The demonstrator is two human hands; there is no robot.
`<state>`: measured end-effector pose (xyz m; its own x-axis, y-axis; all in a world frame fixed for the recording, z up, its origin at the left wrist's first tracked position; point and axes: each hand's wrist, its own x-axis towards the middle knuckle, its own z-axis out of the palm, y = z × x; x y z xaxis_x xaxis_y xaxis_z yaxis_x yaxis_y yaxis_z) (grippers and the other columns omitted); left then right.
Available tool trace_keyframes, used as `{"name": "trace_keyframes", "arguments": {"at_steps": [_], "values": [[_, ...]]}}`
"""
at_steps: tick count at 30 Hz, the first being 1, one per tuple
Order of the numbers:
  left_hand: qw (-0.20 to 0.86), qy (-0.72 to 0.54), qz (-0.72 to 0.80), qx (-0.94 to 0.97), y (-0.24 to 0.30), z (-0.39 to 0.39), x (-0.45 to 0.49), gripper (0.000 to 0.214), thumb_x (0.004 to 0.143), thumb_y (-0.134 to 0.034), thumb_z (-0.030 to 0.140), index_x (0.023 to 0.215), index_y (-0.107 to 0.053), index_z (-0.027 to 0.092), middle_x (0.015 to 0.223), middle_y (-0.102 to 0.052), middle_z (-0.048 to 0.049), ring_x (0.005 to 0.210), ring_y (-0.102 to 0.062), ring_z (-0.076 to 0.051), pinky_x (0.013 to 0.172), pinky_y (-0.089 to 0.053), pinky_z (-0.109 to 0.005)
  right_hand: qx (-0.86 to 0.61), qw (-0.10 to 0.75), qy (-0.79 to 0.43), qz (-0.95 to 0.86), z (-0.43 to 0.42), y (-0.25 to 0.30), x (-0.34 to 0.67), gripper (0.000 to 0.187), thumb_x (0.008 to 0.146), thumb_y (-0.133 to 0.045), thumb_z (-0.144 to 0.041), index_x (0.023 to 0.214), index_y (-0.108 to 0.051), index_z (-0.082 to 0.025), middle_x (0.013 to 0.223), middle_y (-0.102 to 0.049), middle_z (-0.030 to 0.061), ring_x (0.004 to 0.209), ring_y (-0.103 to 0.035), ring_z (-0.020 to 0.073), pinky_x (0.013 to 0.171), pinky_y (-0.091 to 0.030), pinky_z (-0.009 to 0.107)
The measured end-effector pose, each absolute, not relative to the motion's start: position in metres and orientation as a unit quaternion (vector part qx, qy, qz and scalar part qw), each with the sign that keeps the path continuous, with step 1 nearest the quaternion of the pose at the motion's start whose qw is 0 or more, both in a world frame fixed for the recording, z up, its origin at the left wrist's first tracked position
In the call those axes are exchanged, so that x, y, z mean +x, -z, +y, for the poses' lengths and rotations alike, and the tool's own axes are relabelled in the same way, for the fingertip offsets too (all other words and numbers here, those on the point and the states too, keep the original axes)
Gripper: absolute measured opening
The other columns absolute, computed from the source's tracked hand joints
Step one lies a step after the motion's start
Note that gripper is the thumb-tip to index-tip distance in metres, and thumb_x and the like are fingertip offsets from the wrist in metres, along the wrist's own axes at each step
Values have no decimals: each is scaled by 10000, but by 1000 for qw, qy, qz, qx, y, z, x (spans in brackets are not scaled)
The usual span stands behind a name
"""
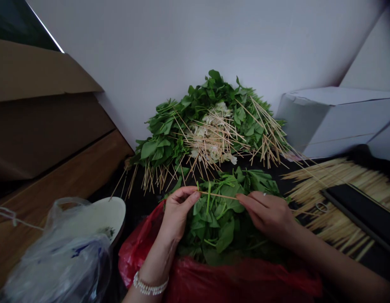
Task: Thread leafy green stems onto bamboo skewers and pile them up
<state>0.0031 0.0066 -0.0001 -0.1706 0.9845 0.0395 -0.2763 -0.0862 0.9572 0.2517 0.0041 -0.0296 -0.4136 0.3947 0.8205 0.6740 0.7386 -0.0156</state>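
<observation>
Over a red plastic bag full of leafy greens, a thin wooden skewer runs level between my two hands. My left hand, with a beaded bracelet at its wrist, pinches a green stem at the skewer's left end. My right hand has its fingers closed on the other end. A short green stem crosses the skewer near my left fingertips. Behind my hands lies a heap of skewered greens, with pale leafy pieces on skewers in its middle.
Many loose skewers are spread at the right, with a dark phone-like slab on them. A white box stands at the back right. At the left are a white bowl, a clear plastic bag and a cardboard box.
</observation>
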Motion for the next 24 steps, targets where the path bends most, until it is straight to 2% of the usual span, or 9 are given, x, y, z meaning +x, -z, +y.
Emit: {"name": "trace_keyframes", "arguments": {"at_steps": [3,7,11,16,18,21,22,24], "values": [[503,-622,440,409,-1,6,4,271,592,-910,261,824,-789,194,713,-718,11,670,-615,-106,696,-482,-215,-326,434,159,-825,4,30,252,261,921,-508,-104,1106,-673,-183,786,-687,30,662,-623,112,607,-485,223],[517,-609,445,405,-2,6,3,222,583,-913,286,735,-782,191,711,-719,5,649,-601,-106,674,-476,-219,-316,430,164,-830,4,29,253,247,920,-517,-92,1109,-656,-169,799,-693,37,682,-634,118,626,-492,227],[532,-582,446,424,-1,4,4,211,560,-922,272,705,-787,201,730,-731,-4,675,-604,-109,680,-476,-210,-299,431,174,-834,3,27,252,232,915,-507,-75,1077,-652,-155,775,-688,32,633,-610,112,581,-468,230],[506,-553,460,476,1,2,8,175,604,-897,288,713,-786,210,698,-703,3,644,-576,-109,634,-460,-205,-301,427,166,-836,3,31,251,233,920,-499,-78,1084,-641,-164,750,-672,22,626,-595,119,575,-456,237],[479,-553,458,505,-1,0,9,204,658,-865,325,807,-788,209,795,-728,-19,723,-615,-139,688,-480,-229,-308,435,142,-834,5,30,253,229,922,-512,-81,1097,-634,-164,779,-682,30,652,-611,125,596,-470,238],[401,-565,470,547,-1,-2,9,301,829,-713,409,1056,-733,212,1013,-730,-58,886,-643,-193,776,-490,-287,-353,477,101,-799,8,20,259,198,941,-520,-125,1083,-645,-183,850,-707,42,723,-651,136,658,-503,243],[361,-565,482,564,-1,-2,9,296,870,-662,417,1077,-709,210,1010,-720,-58,885,-637,-197,773,-486,-299,-374,493,91,-780,10,16,261,186,949,-517,-148,1069,-652,-194,859,-712,38,737,-659,140,672,-510,246],[265,-545,502,617,1,-4,10,219,894,-635,395,975,-696,201,898,-699,-38,821,-616,-194,760,-469,-316,-410,520,76,-745,12,9,264,171,960,-509,-186,1032,-663,-210,855,-716,28,745,-669,147,682,-517,252]]}}
